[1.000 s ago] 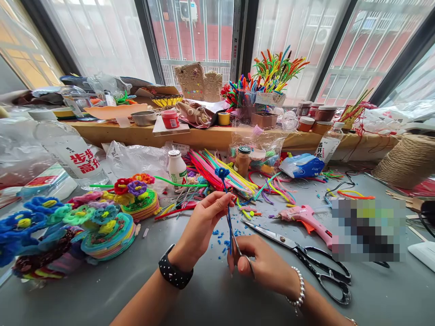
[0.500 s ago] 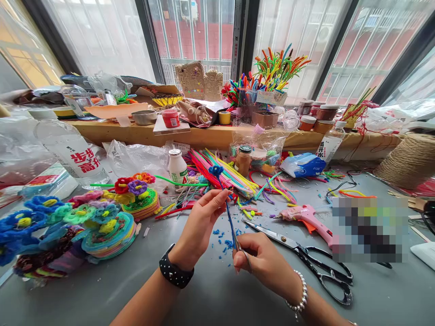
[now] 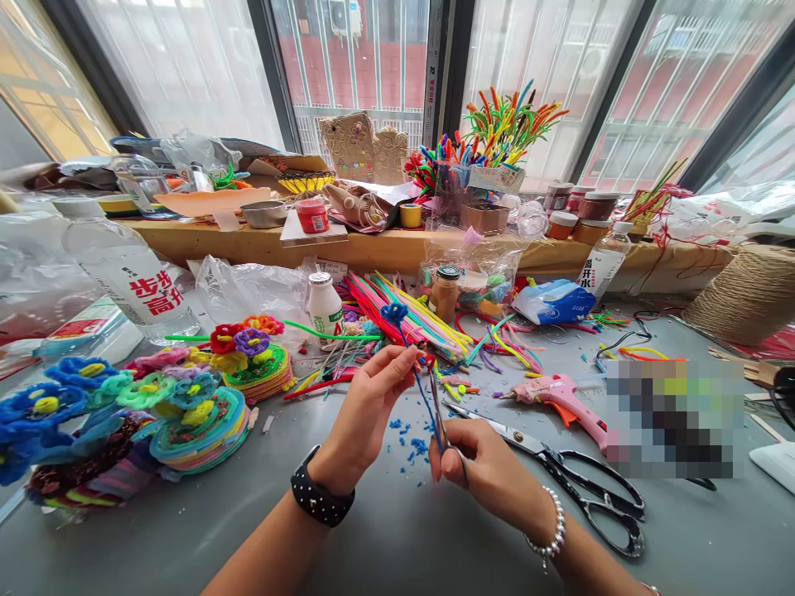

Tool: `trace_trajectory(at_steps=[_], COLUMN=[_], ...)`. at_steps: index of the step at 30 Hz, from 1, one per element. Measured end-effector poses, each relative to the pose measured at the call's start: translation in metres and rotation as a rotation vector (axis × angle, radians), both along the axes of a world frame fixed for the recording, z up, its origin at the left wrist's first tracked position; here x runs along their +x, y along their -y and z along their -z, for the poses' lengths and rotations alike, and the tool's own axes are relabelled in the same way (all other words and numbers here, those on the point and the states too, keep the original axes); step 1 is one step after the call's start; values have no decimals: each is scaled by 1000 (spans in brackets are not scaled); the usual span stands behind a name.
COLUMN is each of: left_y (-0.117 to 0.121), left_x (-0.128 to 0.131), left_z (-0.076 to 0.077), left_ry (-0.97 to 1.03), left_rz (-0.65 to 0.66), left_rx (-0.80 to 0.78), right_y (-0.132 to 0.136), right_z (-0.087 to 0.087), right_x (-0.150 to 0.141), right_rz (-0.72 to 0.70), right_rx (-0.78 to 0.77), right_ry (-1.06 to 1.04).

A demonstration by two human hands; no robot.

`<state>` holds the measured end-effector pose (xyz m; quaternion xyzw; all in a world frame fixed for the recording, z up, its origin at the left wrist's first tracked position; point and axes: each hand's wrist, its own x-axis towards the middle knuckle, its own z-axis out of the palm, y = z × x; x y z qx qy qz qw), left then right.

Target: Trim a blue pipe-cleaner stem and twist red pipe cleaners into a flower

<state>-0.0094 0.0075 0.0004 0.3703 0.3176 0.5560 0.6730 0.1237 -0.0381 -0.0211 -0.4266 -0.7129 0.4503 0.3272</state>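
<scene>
A blue flower stands at the frame's centre, its stem pinched between the left hand's thumb and fingers. The right hand curls round small scissors beside the stem, blades pointing up towards those fingertips; a slip could nick them or cut the stem. Blue fluff lies below; large scissors rest at lower right.

Small scissors part-hidden by right hand, pixelated object unrecognisable
</scene>
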Motion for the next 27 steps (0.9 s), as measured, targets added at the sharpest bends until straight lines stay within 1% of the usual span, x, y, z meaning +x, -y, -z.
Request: trace_trajectory(at_steps=[4, 7, 14, 19, 23, 27], left_y=[3, 4, 4, 2, 1, 0], left_x=[0, 1, 2, 1, 0, 0], left_z=[-1, -3, -4, -1, 0, -1], left_ry=[-60, -90, -103, -61, -41, 14], left_rz=[111, 132, 119, 81, 51, 42], left_rx=[19, 15, 5, 11, 22, 3], right_y=[1, 1, 0, 2, 1, -1], right_z=[-2, -1, 7, 5, 1, 0], right_x=[1, 0, -1, -5, -4, 0], right_rz=[-71, -73, 26, 98, 121, 62], right_rx=[30, 24, 51, 42, 16, 15], right_ry=[49, 58, 19, -6, -7, 33])
